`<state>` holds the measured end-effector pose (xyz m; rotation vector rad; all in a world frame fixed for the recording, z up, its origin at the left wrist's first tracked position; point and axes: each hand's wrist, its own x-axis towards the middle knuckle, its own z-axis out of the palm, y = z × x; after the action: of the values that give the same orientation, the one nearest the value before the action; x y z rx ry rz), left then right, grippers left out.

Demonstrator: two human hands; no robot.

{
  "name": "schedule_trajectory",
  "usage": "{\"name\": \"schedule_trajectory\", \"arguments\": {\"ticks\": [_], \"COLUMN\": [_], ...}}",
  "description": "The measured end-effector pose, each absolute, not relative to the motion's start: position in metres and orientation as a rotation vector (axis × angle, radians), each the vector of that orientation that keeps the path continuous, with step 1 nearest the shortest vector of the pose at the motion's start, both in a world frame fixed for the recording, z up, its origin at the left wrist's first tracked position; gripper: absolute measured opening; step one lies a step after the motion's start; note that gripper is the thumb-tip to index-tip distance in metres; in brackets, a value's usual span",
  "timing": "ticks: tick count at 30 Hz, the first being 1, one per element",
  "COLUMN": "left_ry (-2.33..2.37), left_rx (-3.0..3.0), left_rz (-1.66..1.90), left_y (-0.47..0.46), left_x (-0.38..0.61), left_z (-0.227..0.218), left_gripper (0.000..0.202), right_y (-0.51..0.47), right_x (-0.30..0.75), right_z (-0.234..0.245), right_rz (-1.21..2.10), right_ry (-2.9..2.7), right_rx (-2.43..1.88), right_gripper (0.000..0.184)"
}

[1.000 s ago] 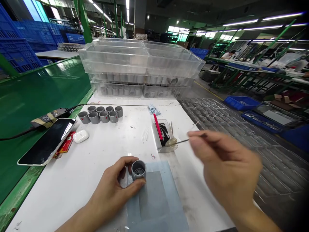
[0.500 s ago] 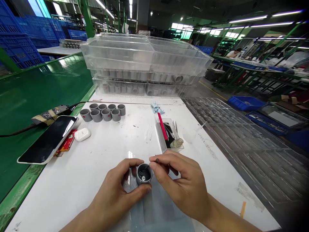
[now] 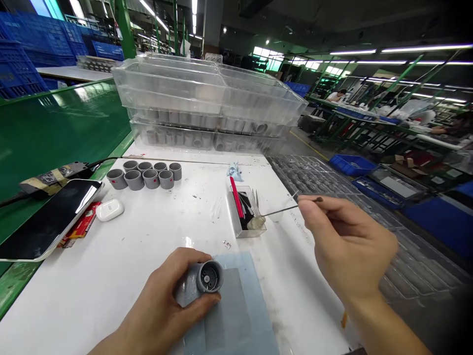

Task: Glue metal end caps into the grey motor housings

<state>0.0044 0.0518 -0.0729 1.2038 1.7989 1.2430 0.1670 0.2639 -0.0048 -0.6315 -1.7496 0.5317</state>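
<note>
Phone (image 3: 44,224): flat at the left table edge, white case (image 3: 109,209) just beside it.
Spare sleeves (image 3: 146,175): two rows, far left of the table, upright.
Left hand (image 3: 162,310): fingers and thumb closed around the grey sleeve (image 3: 209,277), tilted, open end facing the camera, over the blue mat (image 3: 240,315) at the near edge.
Clear box (image 3: 242,219): mid-table, holding small tools.
Right hand (image 3: 347,246): fingertips pinching a thin probe (image 3: 283,210); its tip appears to reach the box.

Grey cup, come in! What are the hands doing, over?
Left hand grips grey cup over blue mat. Right hand holds thin stick, tip at small bottle. Nothing blocks the cup.
</note>
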Motion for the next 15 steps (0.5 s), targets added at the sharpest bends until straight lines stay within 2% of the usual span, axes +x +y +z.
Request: {"name": "schedule_trajectory", "arguments": {"ticks": [5, 10, 15], "left_ry": [1.808, 1.792, 1.718], "left_rx": [1.333, 1.543, 1.651], "left_rz": [1.253, 1.239, 1.255], "left_y": [0.049, 0.049, 0.049], "left_x": [0.005, 0.005, 0.006], "left_z": [-0.082, -0.083, -0.08], "left_gripper": [0.037, 0.047, 0.052], "right_y": [0.277, 0.278, 0.265], "right_x": [0.165, 0.159, 0.167], "right_z": [-0.013, -0.021, -0.001], "right_rz": [0.504, 0.611, 0.542], "right_ry": [-1.908, -2.319, -1.93], "right_rx": [-0.69, -0.76, -0.708], "right_gripper": [0.006, 0.017, 0.01]}}
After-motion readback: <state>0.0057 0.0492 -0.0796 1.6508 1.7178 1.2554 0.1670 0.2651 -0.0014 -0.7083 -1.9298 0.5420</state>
